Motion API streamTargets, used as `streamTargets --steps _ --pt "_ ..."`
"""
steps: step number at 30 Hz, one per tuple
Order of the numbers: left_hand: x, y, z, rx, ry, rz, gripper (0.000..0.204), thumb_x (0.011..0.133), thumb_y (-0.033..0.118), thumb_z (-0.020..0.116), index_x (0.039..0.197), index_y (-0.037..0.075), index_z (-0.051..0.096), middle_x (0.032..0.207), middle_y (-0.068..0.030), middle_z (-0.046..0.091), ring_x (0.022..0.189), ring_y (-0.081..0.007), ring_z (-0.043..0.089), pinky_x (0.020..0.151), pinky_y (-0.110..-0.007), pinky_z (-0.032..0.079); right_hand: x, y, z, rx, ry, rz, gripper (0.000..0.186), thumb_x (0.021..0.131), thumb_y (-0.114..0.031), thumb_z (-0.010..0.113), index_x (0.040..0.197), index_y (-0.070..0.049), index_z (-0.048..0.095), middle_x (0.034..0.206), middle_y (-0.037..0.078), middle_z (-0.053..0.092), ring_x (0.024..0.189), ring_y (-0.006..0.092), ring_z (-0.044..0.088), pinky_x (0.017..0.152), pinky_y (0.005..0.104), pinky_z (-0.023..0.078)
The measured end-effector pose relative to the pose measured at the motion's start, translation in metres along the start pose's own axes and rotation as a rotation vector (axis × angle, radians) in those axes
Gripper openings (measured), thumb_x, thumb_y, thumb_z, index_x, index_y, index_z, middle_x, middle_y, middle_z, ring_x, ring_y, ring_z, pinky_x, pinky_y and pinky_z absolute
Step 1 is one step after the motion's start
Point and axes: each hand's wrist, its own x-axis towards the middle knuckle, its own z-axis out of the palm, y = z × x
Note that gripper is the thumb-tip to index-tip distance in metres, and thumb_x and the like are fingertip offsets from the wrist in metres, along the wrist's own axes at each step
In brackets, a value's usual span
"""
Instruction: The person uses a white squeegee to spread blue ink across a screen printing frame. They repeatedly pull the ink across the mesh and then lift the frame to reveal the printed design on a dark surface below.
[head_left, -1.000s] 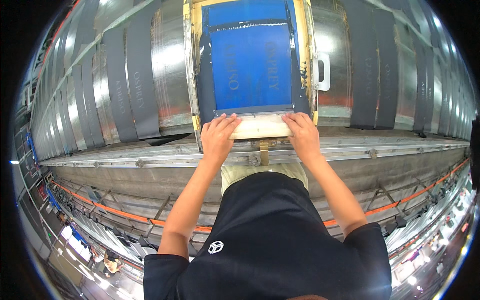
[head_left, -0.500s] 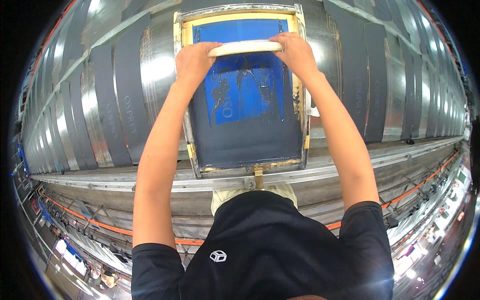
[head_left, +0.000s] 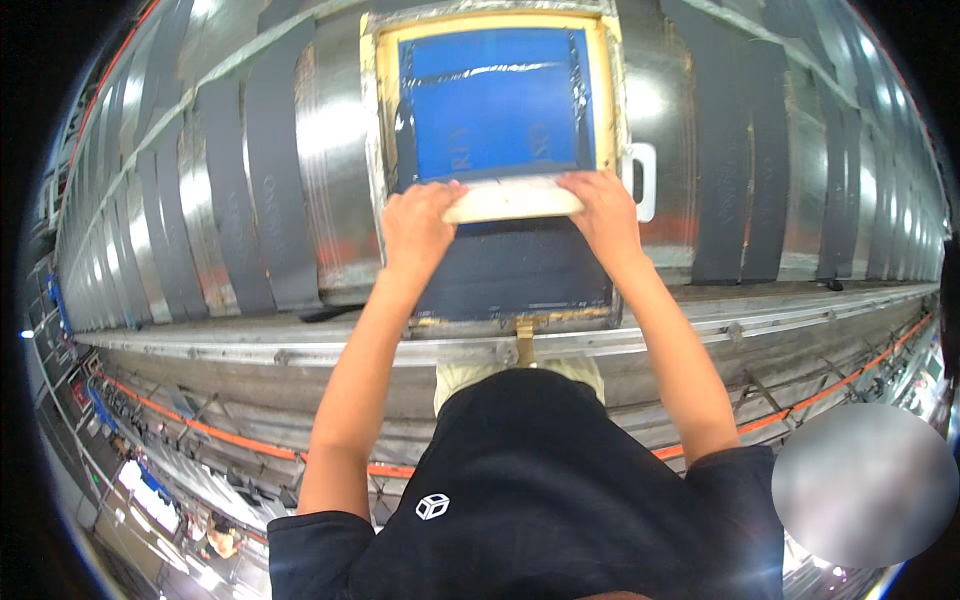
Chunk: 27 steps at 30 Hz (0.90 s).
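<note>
Both my hands grip a pale squeegee bar [head_left: 515,196] that spans the inside of a screen frame [head_left: 370,100], worn metal with yellowish edges. My left hand [head_left: 420,220] holds the bar's left end, fingers closed on it. My right hand [head_left: 605,215] is closed round the right end. Beyond the bar the screen is bright blue [head_left: 490,110], with faint lettering and dark smears; on my side of it lies a band of dark ink [head_left: 510,270]. A white handle [head_left: 649,185] sits at the frame's right side.
A long shiny metal bed [head_left: 340,120] with grey fabric strips [head_left: 270,200] runs to both sides. A metal rail [head_left: 230,345] crosses in front of my body, with an orange bar [head_left: 215,425] below it. A person [head_left: 222,540] appears small at the lower left.
The squeegee in my hands was at the near end a second ago, moved up to the far end, and has come back toward me to mid-screen, leaving blue showing behind it.
</note>
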Motion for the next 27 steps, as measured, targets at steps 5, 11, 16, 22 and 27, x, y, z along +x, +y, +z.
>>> streamTargets --steps 5,11,16,22,27 --pt "-0.107 0.026 0.004 0.028 -0.046 0.024 0.048 0.067 -0.003 0.072 0.108 0.022 0.079 0.115 0.0022 0.077 0.107 -0.0190 0.071 0.077 -0.036 0.049 -0.101 -0.037 0.000 0.047 -0.086 0.081 0.055 0.061 0.005 0.078 0.114 -0.007 0.071 0.115 0.008 0.069 0.109 0.0298 0.062 0.094 0.0405 0.052" --pt "-0.127 0.030 -0.003 0.003 0.027 0.042 0.054 0.067 -0.004 0.072 0.115 0.022 0.077 0.120 0.0030 0.075 0.112 -0.0186 0.070 0.082 -0.036 0.050 -0.116 -0.044 0.004 0.022 -0.070 0.006 0.056 0.060 0.006 0.076 0.114 -0.005 0.071 0.116 0.009 0.069 0.111 0.0311 0.061 0.096 0.0406 0.052" --pt "-0.044 0.003 0.004 0.077 0.139 0.082 0.054 0.070 -0.006 0.070 0.115 0.023 0.077 0.119 0.0028 0.075 0.114 -0.0186 0.069 0.090 -0.036 0.051 -0.023 -0.014 0.002 -0.025 0.037 -0.107 0.048 0.065 0.006 0.074 0.111 -0.004 0.071 0.113 0.011 0.068 0.112 0.0328 0.061 0.098 0.0429 0.051" --pt "0.097 -0.034 -0.004 0.008 0.074 0.010 0.032 0.084 0.013 0.074 0.112 0.028 0.078 0.105 -0.0029 0.077 0.096 -0.0275 0.072 0.082 -0.039 0.057 0.105 0.032 -0.001 -0.129 0.064 -0.125 0.038 0.075 -0.006 0.079 0.112 -0.010 0.074 0.111 0.010 0.070 0.111 0.0312 0.062 0.096 0.0417 0.052" --pt "0.176 -0.039 -0.020 0.083 -0.056 -0.081 0.032 0.085 0.024 0.074 0.115 0.035 0.077 0.097 -0.0057 0.077 0.090 -0.0296 0.073 0.080 -0.043 0.058 0.179 0.060 -0.015 -0.194 0.024 -0.084 0.029 0.080 -0.018 0.079 0.108 -0.013 0.078 0.104 0.012 0.073 0.105 0.0328 0.066 0.093 0.0433 0.053"
